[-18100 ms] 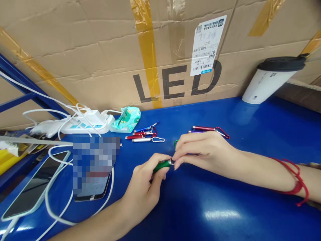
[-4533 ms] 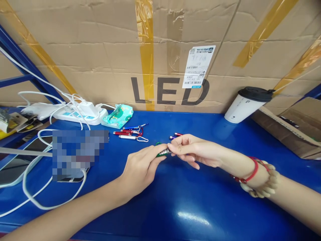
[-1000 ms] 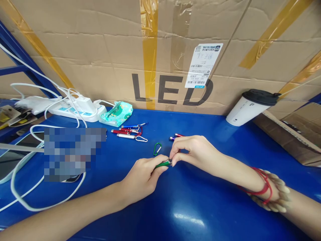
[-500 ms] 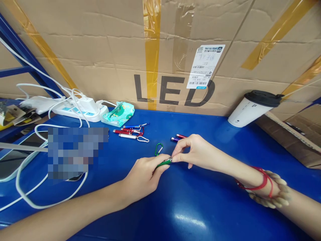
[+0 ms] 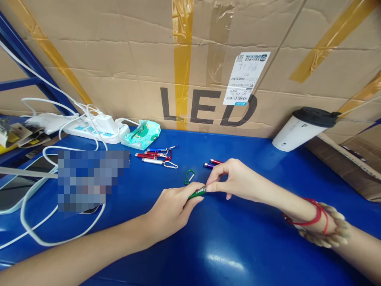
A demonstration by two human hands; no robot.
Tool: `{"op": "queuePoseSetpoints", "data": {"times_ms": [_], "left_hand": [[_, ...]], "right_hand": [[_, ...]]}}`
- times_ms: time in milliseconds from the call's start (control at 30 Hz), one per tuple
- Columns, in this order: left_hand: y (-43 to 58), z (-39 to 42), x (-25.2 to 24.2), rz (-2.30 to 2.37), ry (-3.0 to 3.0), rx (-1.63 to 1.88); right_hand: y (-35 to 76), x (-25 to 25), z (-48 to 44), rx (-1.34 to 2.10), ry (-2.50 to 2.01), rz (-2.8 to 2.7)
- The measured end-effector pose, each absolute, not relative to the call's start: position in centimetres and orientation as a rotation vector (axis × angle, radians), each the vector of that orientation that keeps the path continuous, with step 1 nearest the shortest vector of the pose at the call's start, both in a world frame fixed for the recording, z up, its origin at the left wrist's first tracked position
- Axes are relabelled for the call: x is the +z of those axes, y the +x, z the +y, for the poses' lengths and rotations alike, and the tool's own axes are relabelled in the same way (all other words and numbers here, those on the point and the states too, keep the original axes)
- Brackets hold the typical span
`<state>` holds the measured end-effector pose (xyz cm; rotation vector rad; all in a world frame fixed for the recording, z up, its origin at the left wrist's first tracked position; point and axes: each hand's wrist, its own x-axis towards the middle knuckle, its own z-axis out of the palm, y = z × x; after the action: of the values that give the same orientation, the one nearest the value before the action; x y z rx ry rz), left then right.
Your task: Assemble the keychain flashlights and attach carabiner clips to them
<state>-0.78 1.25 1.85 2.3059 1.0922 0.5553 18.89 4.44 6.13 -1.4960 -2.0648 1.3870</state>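
Note:
My left hand [image 5: 172, 210] is wrapped round a small green metal tube [image 5: 197, 192], which points to the right. The thumb and fingertips of my right hand [image 5: 230, 178] pinch the silver end of that tube. Just behind it a green carabiner [image 5: 189, 176] lies on the blue table [image 5: 220, 242]. A red tube [image 5: 216, 161] and a purple one [image 5: 209, 165] lie behind my right fingers, partly covered by them. Farther left are a blue penlight [image 5: 157, 150], red ones [image 5: 145, 156] and a silver one [image 5: 152, 161], with clips.
At the back left sit a teal tissue pack [image 5: 143, 134] and a white power strip [image 5: 111, 136], with white cables [image 5: 28, 224] looping over the table's left side. A white cup [image 5: 297, 131] stands at the back right. A large cardboard box [image 5: 127, 67] rises behind the table.
The view has shifted slightly. A little more of the green tube and its silver end shows between my hands, which keep the same grip.

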Motion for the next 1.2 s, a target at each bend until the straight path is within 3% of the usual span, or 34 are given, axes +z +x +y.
{"op": "queuePoseSetpoints", "data": {"times_ms": [733,800,967,1200], "left_hand": [[-1.0,1.7,1.7,1.066,2.248,0.702],[-1.0,1.8,1.6,1.102,2.239,0.742],[-0.9,2.0,2.0,1.158,2.177,0.745],[-0.9,1.8,2.4,1.067,2.139,0.775]], "right_hand": [[18.7,6.4,4.3,1.365,-1.516,-2.099],[18.6,6.5,4.3,1.195,-1.477,-2.164],[19.0,6.2,4.3,0.389,-1.189,-2.357],[19.7,6.1,3.9,-0.379,-0.792,-2.456]]}}
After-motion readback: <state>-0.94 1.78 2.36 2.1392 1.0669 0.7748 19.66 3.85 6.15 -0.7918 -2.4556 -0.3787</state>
